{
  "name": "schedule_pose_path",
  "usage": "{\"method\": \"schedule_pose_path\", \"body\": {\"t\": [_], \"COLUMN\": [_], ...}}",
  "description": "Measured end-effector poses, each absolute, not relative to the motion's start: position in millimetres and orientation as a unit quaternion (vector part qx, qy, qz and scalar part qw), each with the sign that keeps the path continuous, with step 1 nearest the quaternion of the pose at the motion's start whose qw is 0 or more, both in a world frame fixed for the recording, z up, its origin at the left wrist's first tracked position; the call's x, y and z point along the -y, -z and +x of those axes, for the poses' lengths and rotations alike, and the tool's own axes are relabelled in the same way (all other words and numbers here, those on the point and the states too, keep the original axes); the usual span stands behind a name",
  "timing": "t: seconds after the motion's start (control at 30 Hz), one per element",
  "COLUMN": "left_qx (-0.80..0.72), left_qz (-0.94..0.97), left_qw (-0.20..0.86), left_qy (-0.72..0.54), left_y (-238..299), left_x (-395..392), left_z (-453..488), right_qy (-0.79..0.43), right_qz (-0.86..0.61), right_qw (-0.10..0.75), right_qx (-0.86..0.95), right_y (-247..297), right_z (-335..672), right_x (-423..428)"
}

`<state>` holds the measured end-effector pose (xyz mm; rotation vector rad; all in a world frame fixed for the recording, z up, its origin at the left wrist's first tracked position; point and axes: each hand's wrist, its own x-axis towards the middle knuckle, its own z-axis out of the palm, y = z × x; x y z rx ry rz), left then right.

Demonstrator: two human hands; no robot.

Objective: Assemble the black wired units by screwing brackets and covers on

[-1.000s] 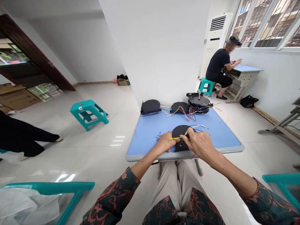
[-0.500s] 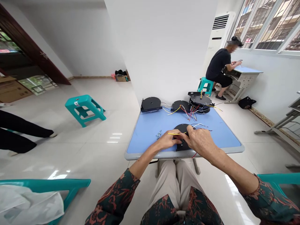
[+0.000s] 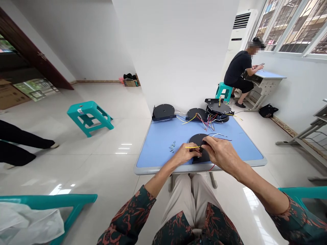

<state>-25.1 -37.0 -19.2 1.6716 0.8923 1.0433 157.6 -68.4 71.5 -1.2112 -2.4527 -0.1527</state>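
A black round disc [image 3: 196, 139] with coloured wires lies at the near edge of the blue table [image 3: 163, 136]. My left hand [image 3: 184, 154] rests on the disc's left side with fingers curled, pinching a yellow wire [image 3: 192, 147]. My right hand [image 3: 220, 153] is closed in a pinch over the disc's right part, holding a small dark piece where the wire ends. White and dark wires trail from the disc to the right.
Small metal screws [image 3: 172, 146] lie left of the disc. More black discs [image 3: 163, 111] and a stack [image 3: 217, 112] with tangled wires stand at the table's far edge. A teal stool [image 3: 87, 115] stands left; a seated person [image 3: 240, 76] is at a far desk; someone's legs [image 3: 20, 144] are at left.
My hands stayed on the disc; the fingers shifted along the yellow wire. The head view drifted slightly, and the legs at left moved further left.
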Motion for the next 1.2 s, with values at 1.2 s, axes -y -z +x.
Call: {"method": "schedule_pose_path", "body": {"t": [1.2], "left_qx": [-0.398], "left_qz": [0.689], "left_qw": [0.441], "left_qy": [-0.415], "left_y": [26.6], "left_x": [39.3], "left_z": [-19.8], "right_qy": [0.107], "right_qz": [-0.531], "right_qw": [0.1], "right_qx": [0.835], "right_y": [-88.5], "right_z": [147.3], "right_x": [70.7]}}
